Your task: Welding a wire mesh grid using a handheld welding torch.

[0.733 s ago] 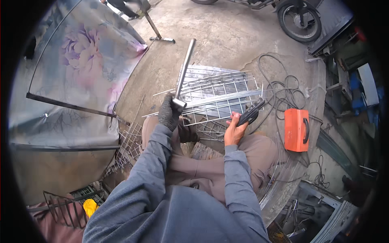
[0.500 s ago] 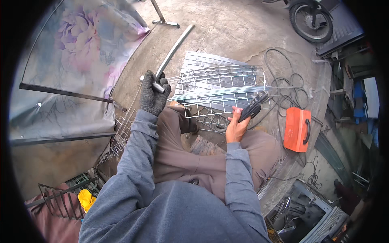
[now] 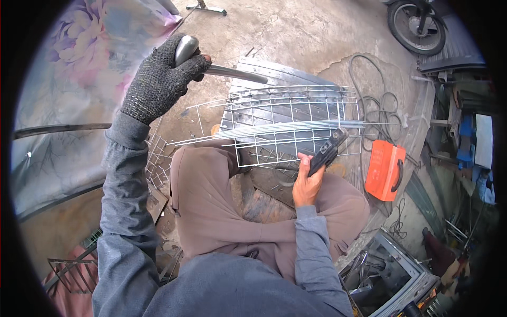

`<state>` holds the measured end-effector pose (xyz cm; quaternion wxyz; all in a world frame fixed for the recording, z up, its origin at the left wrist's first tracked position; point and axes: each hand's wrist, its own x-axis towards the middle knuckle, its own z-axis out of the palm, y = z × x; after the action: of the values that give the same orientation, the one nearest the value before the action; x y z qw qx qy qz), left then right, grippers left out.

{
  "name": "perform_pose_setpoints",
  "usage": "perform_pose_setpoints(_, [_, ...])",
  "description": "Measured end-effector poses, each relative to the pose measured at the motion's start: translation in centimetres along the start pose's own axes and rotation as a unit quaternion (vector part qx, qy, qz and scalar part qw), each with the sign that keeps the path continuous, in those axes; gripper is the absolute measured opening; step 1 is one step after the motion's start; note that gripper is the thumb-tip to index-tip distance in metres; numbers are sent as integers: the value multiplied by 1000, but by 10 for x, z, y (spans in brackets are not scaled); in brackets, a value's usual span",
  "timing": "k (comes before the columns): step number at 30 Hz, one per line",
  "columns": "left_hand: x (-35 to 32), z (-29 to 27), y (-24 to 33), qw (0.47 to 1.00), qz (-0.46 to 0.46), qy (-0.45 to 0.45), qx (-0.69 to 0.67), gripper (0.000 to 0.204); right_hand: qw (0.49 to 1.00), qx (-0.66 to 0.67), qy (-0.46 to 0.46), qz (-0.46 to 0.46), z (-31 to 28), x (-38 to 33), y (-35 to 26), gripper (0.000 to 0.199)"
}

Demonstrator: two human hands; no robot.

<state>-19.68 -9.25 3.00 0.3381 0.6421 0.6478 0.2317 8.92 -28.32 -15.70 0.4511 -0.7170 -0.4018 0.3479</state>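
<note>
My left hand point(image 3: 161, 76), in a dark knitted glove, is raised at the upper left. It is closed on a hammer-like steel tool point(image 3: 237, 73) by its thick, rounded end, with the straight bar pointing right over the metal sheet. My bare right hand point(image 3: 307, 185) grips a black welding electrode holder point(image 3: 325, 153) above my right thigh. The holder's tip overlaps the edge of a welded wire grid point(image 3: 264, 157) in front of me. A bundle of thin metal rods point(image 3: 274, 127) lies across the grid. Under both is a grey slatted metal sheet point(image 3: 253, 70).
An orange box with a black handle point(image 3: 384, 171) stands at right, beside a coiled dark cable point(image 3: 380, 103). A motorbike wheel point(image 3: 417, 29) is at the far right. A flower-printed sheet point(image 3: 63, 95) hangs at left. Metal frames point(image 3: 393, 264) and tools lie at lower right.
My left hand has moved up and left, and the steel tool has swung from pointing up and away to pointing right. My right hand keeps its hold, slightly lower in view.
</note>
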Motion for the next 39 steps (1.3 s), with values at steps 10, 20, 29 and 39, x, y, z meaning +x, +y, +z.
perform_pose_setpoints(10, [12,24,10,975,158,-32,153,35,999,7,-14,28,0,2,3,33])
perform_pose_setpoints(20, [21,35,14,965,202,-35,163,33,999,2,-22,24,-1,4,2,35])
perform_pose_setpoints(29, [25,34,26,960,177,-67,205,33,999,17,-18,25,0,4,2,35])
perform_pose_setpoints(39, [30,33,30,958,166,-82,218,41,1000,14,-17,22,0,3,0,34])
